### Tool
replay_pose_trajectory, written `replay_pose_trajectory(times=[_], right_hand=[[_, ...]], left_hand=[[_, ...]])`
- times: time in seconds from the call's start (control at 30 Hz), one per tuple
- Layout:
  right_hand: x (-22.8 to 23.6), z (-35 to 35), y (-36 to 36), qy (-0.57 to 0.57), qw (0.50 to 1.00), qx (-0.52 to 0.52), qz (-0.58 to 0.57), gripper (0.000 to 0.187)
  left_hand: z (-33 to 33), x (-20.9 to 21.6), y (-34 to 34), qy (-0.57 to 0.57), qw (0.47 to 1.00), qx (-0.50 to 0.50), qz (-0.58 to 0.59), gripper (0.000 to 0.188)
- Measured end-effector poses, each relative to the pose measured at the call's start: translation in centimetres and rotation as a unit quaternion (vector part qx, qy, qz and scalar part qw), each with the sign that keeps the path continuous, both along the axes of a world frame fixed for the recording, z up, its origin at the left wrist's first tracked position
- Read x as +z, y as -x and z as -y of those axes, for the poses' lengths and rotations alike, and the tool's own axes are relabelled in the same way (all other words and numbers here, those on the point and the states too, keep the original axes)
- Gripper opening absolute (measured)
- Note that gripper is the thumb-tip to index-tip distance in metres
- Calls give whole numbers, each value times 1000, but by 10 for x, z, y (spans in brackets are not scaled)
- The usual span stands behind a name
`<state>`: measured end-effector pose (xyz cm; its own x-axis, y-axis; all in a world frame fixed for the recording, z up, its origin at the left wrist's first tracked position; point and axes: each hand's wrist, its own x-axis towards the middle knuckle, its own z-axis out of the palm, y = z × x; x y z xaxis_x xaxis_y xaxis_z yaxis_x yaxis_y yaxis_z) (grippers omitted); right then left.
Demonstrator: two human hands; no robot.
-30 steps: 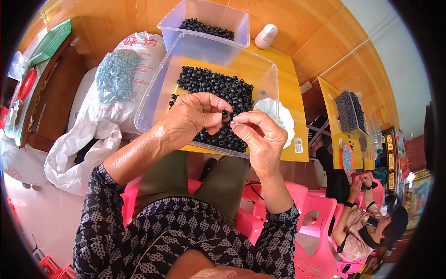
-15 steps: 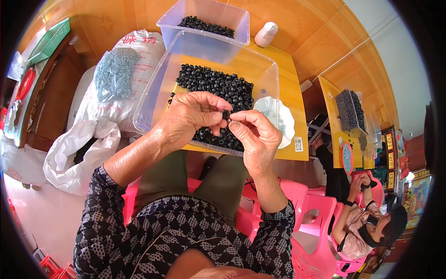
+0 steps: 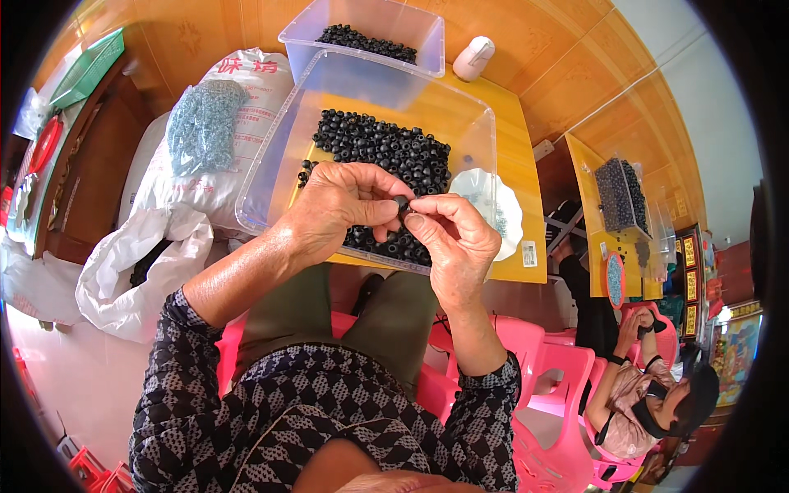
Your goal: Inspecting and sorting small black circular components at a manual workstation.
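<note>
While both the left hand (image 3: 333, 209) and right hand (image 3: 452, 238) pinch one black bead (image 3: 402, 202), a clear tub (image 3: 271, 177) of beads sits at twelve o'clock, a white dish (image 3: 485, 185) at two.

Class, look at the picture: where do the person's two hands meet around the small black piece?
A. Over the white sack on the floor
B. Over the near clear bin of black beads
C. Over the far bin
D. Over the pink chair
B: the left hand and right hand pinch a small black bead directly above the near clear bin, over its pile of black beads.

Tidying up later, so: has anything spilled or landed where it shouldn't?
Nothing stands out. The black beads lie inside the clear tub, and both hands, left hand and right hand, pinch one bead over it.
</note>
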<state>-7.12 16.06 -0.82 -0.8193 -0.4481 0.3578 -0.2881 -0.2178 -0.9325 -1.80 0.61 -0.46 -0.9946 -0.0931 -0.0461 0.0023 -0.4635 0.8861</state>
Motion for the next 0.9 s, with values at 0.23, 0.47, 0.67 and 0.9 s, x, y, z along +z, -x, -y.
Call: replay_pose_trajectory(times=[0.23, 0.47, 0.67, 0.9], right_hand=[[0, 1, 1, 10, 997, -20, -67, 15], [6, 1, -4, -38, 993, -40, -104, 16], [3, 2, 0, -46, 988, -31, -147, 18], [17, 0, 2, -90, 996, 15, -1, 23]], left_hand=[[1, -3, 1, -18, 1000, -7, 6, 12], [0, -2, 0, -20, 1000, -12, 8, 12], [0, 0, -3, 51, 998, -16, -11, 12], [2, 3, -5, 6, 1000, -29, 9, 12]])
